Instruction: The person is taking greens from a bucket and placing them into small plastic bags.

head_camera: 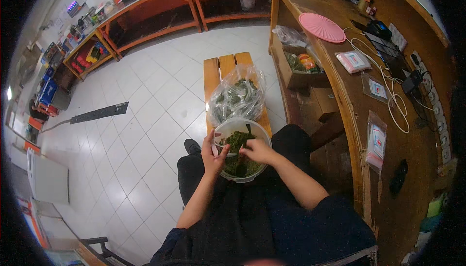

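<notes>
A clear plastic tub [263, 129] holding green crumbled leafy material [237, 138] rests in front of me, at the near end of a wooden bench. My left hand [214, 153] is at the tub's left side, fingers closed on a small pale object whose kind I cannot tell. Over the contents, my right hand [257, 151] has its fingertips pinched together; what is between them is too small to make out. A dark-handled utensil [248, 128] leans inside the tub's far side. Just beyond the tub lies a clear plastic bag [238, 97] of green leafy material.
The slatted wooden bench [212, 70] extends away from me. On the right, a wooden worktable [349, 87] bears a pink plastic lid [322, 27], small plastic packets [376, 144], white cables and a power strip. Beneath it stands an open cardboard box [291, 75]. A dark strip [100, 113] lies on the tiled floor.
</notes>
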{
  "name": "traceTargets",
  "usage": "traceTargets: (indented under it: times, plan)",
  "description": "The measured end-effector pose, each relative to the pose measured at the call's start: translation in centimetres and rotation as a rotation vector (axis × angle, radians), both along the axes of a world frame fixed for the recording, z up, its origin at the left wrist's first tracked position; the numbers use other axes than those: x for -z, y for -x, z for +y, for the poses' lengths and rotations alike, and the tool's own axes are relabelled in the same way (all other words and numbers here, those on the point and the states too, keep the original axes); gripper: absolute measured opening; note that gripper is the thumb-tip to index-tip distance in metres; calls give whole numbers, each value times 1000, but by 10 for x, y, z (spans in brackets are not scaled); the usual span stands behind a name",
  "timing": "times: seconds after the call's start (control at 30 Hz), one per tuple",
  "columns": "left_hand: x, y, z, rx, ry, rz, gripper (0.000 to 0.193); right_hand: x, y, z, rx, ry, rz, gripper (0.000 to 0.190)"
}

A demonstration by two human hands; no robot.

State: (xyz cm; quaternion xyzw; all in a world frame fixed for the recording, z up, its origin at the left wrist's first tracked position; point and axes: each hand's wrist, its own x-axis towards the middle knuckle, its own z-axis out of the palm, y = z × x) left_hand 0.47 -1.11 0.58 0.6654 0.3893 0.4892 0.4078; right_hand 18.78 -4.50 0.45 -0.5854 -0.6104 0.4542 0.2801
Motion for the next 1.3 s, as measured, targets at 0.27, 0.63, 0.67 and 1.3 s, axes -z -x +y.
traceTargets:
  times: [0.27, 0.63, 0.67, 1.3]
  plan:
    - [0, 1, 5, 44, -175, 122, 68, -38, -34, 5, 329, 214, 837, 16]
    - [-1, -1, 1, -203, -173, 76, 66, -11, 14, 0, 2, -281, -267, 17]
    - [-3, -3, 0, -198, -147, 67, 65, 4, 22, -4, -77, -195, -283, 16]
    - [-3, -4, 5, 65, -248, 200, 71, -44, -36, 7, 485, -56, 810, 18]
